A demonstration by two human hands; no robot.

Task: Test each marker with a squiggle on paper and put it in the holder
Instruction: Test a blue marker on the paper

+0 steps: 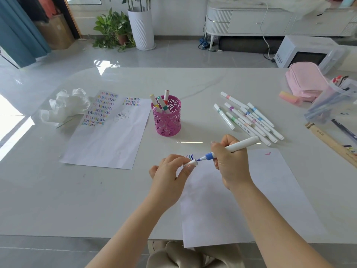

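Observation:
My right hand [230,163] grips a white marker with a blue collar [241,145], its tip pointing left. My left hand [170,174] pinches the marker's white cap [191,163], whose mouth sits right at the tip. Both hover over a white sheet [260,190] that carries a few small squiggles [190,156] at its top left and a pink squiggle [267,153] near the top right. A pink perforated holder [167,120] stands beyond my hands with several markers in it. Several capped white markers [251,118] lie in a loose pile to the right.
A second sheet [108,136] covered in rows of colour squiggles lies at the left, with crumpled white tissue [65,106] beside it. At the right are a pink pencil case [307,82], a clear plastic box [336,99], a pink eraser [289,97] and a wooden ruler [332,144].

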